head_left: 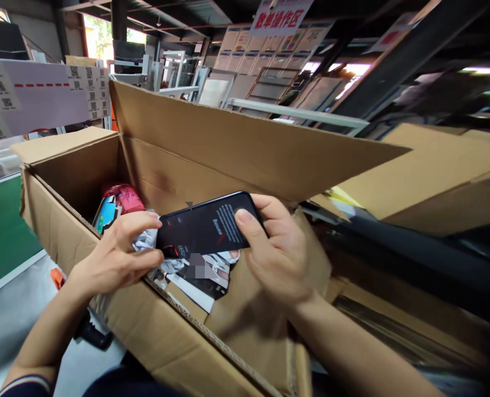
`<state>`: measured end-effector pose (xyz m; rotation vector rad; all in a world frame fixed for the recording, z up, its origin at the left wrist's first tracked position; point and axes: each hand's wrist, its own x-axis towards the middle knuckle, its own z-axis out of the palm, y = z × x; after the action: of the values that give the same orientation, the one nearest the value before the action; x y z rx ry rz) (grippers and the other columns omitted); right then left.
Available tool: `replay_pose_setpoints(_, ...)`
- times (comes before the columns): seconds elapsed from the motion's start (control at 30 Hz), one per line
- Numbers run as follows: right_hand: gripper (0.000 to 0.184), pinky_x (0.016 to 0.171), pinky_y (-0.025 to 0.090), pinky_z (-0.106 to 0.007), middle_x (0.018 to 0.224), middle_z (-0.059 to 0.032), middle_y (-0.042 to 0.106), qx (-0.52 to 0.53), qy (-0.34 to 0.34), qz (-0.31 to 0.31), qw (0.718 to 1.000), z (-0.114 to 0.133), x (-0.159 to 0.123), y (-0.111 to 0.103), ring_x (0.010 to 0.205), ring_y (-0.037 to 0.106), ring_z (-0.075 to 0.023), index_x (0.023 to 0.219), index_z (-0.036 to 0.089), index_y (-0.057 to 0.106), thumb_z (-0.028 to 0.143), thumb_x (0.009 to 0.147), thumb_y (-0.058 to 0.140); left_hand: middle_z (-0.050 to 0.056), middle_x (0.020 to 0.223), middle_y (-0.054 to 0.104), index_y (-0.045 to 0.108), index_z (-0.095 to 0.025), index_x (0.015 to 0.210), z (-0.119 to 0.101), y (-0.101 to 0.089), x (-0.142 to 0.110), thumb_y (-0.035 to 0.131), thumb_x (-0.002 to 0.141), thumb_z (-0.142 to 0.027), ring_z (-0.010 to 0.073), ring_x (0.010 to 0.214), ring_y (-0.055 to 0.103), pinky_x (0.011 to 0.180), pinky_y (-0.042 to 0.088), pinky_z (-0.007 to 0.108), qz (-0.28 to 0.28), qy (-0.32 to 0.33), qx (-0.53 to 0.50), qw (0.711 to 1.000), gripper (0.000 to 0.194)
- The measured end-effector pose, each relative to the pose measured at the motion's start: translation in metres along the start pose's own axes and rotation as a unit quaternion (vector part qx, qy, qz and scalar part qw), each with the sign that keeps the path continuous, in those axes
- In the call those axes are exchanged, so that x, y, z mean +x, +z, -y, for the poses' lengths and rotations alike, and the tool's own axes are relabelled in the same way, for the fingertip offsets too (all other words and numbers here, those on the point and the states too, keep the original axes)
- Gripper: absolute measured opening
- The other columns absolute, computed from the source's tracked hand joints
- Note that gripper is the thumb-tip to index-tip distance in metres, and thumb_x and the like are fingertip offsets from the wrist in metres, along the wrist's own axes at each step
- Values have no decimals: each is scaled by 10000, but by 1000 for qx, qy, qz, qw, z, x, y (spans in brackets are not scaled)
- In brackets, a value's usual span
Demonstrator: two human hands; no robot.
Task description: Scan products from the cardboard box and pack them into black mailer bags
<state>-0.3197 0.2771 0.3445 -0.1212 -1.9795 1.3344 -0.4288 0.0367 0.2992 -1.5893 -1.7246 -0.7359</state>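
Observation:
A black smartphone [203, 225], its face toward me with upside-down "Warning" text, is held level above a large open cardboard box [179, 314]. My right hand [276, 248] wraps round its right end, thumb lying on the face. At its left end my left hand [124, 248] pinches the edges between thumb and fingers. Beneath, inside the box, lie a red plastic-wrapped item [124, 197], a blue and white packet [107, 212], crumpled white plastic [146, 238] and a black and white printed sheet [203, 278], partly hidden by the phone and hands.
The box's far flap [236, 140] stands raised. On the right are another cardboard box [431, 171] and a blurred dark long object [394, 248]. A black-handled tool [92, 332] with an orange part lies at lower left, beside a green panel [9, 231].

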Motion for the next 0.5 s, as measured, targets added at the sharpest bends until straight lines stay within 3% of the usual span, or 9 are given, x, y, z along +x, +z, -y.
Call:
replay_pose_setpoints(0.17, 358, 612, 612, -358, 885, -44, 728, -3, -3, -6, 1000, 2, -1, 0, 716, 660, -213, 1018, 276, 682, 611, 901, 729, 50, 1356, 551, 701, -263, 909, 0, 1, -3, 713, 890, -111, 232, 1310, 544, 1140, 498, 401, -15, -6, -18, 1000, 153)
replay_pose_setpoints(0.23, 347, 611, 613, -362, 890, -45, 729, 2, -2, -8, 1000, 2, -1, -1, 720, 664, -218, 1021, 283, 681, 605, 901, 728, 83, 1387, 559, 708, -285, 1083, -1, 0, -4, 776, 895, -238, 273, 1335, 550, 1135, 504, 447, -1, -37, -25, 999, 205)
replay_pose_setpoints(0.3, 334, 607, 610, -361, 879, -41, 722, 18, 2, -14, 1000, 0, 0, -1, 720, 667, -220, 1030, 288, 678, 596, 907, 722, 141, 1453, 551, 612, -289, 1361, -2, -1, -4, 854, 839, -449, 338, 1371, 542, 1139, 494, 509, 16, -90, -22, 996, 598)
replay_pose_setpoints(0.4, 309, 609, 607, -370, 857, -37, 705, 38, 7, -26, 999, -5, 3, 0, 730, 672, -229, 1043, 290, 671, 572, 922, 706, 210, 1501, 548, 303, -241, 1626, -4, -2, 4, 906, 698, -650, 405, 1367, 555, 1132, 468, 562, 36, -149, -4, 988, 1180)
replay_pose_setpoints(0.5, 290, 624, 606, -381, 861, -36, 695, 26, -5, -33, 999, -10, 7, 0, 760, 677, -242, 1048, 290, 656, 557, 936, 686, 195, 1464, 596, 164, -226, 1676, -10, 2, 17, 927, 692, -585, 395, 1300, 610, 1101, 477, 536, 63, -171, 40, 982, 1296)
